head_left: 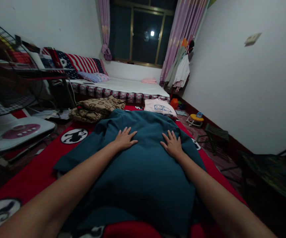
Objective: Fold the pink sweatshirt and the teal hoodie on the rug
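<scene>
Our left hand (126,139) and right hand (173,144) rest flat, fingers spread, gripping nothing, on the teal garment (145,165), which lies across the red cover (36,175). We judge it light, limp and easily creased; we recommend holding its outer edges.

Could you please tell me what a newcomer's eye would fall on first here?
Probably the teal garment, spread centrally over the red cloth, with the left hand and right hand resting on it. Next might come the striped cover at the back left.
</scene>
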Demonstrator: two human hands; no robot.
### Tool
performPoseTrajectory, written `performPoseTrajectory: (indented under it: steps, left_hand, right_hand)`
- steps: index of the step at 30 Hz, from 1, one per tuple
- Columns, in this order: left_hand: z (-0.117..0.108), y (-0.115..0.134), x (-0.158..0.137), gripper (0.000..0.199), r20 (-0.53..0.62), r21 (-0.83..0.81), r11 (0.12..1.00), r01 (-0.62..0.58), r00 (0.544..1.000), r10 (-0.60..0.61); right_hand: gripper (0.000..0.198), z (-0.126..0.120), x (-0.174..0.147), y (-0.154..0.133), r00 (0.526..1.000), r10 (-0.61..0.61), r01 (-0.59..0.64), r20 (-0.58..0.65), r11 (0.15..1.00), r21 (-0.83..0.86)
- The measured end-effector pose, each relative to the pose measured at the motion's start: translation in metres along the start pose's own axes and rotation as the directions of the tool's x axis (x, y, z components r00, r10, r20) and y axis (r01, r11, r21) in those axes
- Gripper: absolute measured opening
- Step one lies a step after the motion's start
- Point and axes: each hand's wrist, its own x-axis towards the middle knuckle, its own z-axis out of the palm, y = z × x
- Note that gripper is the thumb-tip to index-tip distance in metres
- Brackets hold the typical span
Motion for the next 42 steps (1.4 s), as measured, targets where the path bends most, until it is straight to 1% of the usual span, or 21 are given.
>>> performPoseTrajectory:
  steps: [4,6,8,14,18,23,30,42]
  left_hand:
    - [0.024,-0.009,-0.003,0.062,-0.12,0.014,1.0,0.014,0.993,-0.012]
    - [0.032,-0.011,-0.003,0.06,-0.167,0.011,1.0,0.023,0.986,-0.021]
    - [0.034,-0.012,-0.003,0.06,-0.178,-0.007,1.0,0.024,0.984,-0.025]
    - [0.031,-0.019,0.001,0.056,-0.19,-0.1,0.995,-0.004,0.982,-0.015]
    - [0.031,-0.022,0.001,0.054,-0.199,-0.122,0.992,-0.012,0.98,-0.012]
    - [0.03,-0.021,-0.001,0.053,-0.202,-0.121,0.993,-0.011,0.979,-0.014]
    - [0.028,-0.021,-0.003,0.054,-0.204,-0.123,0.992,-0.024,0.979,-0.002]
    - [0.027,-0.02,-0.003,0.052,-0.218,-0.148,0.989,-0.009,0.976,-0.024]
  right_hand:
    - [0.055,0.011,0.001,0.006,0.996,0.069,-0.071,0.061,0.997,0.034]
    - [0.055,0.012,0.002,0.009,0.995,0.065,-0.068,0.071,0.997,0.04]
    - [0.054,0.013,0.003,0.01,0.995,0.059,-0.063,0.076,0.997,0.045]
    - [0.052,0.015,0.005,0.016,0.996,0.07,-0.077,0.063,0.99,0.114]
    - [0.051,0.019,0.006,0.019,0.997,0.06,-0.066,0.042,0.986,0.155]
    - [0.051,0.02,0.008,0.021,0.997,0.063,-0.069,0.045,0.986,0.154]
    - [0.051,0.016,0.005,0.018,0.997,0.064,-0.071,0.051,0.984,0.161]
    - [0.049,0.018,0.007,0.019,0.998,0.059,-0.063,0.032,0.987,0.15]
